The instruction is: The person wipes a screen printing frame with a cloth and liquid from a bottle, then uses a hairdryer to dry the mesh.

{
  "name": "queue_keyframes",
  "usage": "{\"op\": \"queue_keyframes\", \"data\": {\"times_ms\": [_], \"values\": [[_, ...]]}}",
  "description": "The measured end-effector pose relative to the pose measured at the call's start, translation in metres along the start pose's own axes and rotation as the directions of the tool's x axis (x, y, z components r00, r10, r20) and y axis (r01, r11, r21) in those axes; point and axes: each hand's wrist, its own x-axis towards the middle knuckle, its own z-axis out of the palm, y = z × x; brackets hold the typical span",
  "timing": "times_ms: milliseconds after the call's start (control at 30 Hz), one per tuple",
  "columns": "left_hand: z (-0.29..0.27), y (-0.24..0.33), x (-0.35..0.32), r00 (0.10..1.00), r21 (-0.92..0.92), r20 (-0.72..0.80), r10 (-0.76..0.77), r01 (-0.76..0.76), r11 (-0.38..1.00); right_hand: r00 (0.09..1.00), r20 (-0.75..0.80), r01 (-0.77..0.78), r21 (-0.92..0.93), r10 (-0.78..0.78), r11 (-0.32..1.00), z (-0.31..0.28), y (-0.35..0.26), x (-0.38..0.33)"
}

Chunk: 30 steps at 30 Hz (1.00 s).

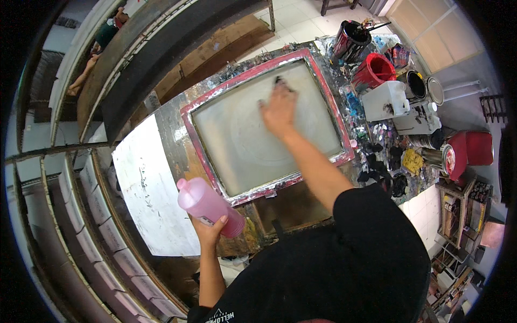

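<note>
Head view showed left fingers (221, 221) grasping the bottle (209, 205) at 7 o'clock from the screen (257, 148), probably to leave room for right fingers (280, 92) between 12 and 1, their grip blurred beyond telling.

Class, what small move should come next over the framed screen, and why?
Probably draw the right hand toward the near side of the framed screen: it is blurred over the far part, faint curved streaks mark the nearer surface, and the left hand grips the pink bottle.

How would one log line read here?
left hand: holding pink bottle | right hand: blurred, over red-framed screen | screen: on table
</note>
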Motion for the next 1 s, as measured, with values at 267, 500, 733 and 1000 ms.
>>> {"op": "queue_keyframes", "data": {"times_ms": [267, 500, 733, 1000], "values": [[-0.011, -0.011, -0.018, 0.999, -0.046, -0.03, -0.038, 0.037, 0.998, 0.768, 0.182, 0.563, 0.267, -0.615, 0.782, 0.005, -0.042, -0.014], [0.013, 0.017, -0.015, 0.999, -0.061, -0.014, 0.053, -0.053, 0.997, 0.971, 0.089, 0.22, 0.014, -0.221, 0.975, 0.016, -0.019, 0.002], [0.027, 0.031, -0.012, 0.996, 0.032, 0.003, 0.085, -0.085, 0.996, 0.985, 0.133, 0.148, -0.313, -0.111, 0.938, -0.01, 0.026, 0.047], [0.057, 0.029, 0.001, 0.988, 0.044, 0.151, 0.039, -0.046, 0.998, 0.965, 0.065, 0.261, -0.336, -0.254, 0.905, -0.034, 0.119, 0.053]]}}
